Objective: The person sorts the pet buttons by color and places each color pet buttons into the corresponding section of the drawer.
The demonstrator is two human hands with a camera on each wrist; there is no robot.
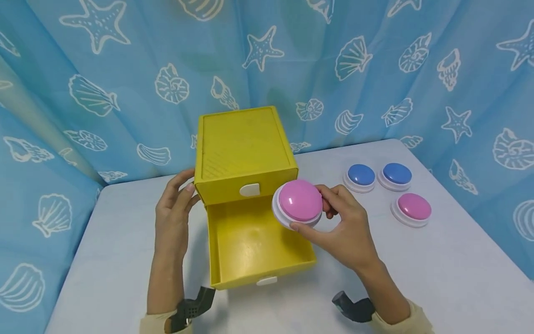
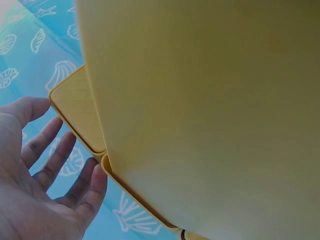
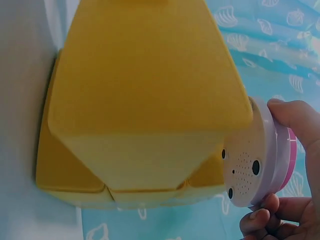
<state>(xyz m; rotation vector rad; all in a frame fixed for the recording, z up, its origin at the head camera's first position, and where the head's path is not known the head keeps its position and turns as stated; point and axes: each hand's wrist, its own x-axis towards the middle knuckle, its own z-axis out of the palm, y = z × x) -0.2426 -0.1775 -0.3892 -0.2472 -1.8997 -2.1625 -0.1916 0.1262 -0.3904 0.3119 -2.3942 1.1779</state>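
A yellow two-drawer box (image 1: 242, 144) stands on the table, its lower drawer (image 1: 260, 250) pulled out and its upper drawer closed. My left hand (image 1: 172, 222) rests along the box's left side; in the left wrist view its fingers (image 2: 50, 165) touch the side edges. With thumb and fingers, my right hand (image 1: 348, 227) grips the rim of a pink push button (image 1: 300, 200) with a white base, over the right part of the pulled-out drawer. In the right wrist view the button's white underside (image 3: 245, 170) shows small holes and dark round spots.
Two blue push buttons (image 1: 361, 175) (image 1: 397, 174) and another pink one (image 1: 414, 206) sit at the table's right. A blue shell-patterned curtain (image 1: 267, 74) hangs behind the white table (image 1: 121, 250). Each wrist wears a black mount (image 1: 354, 308).
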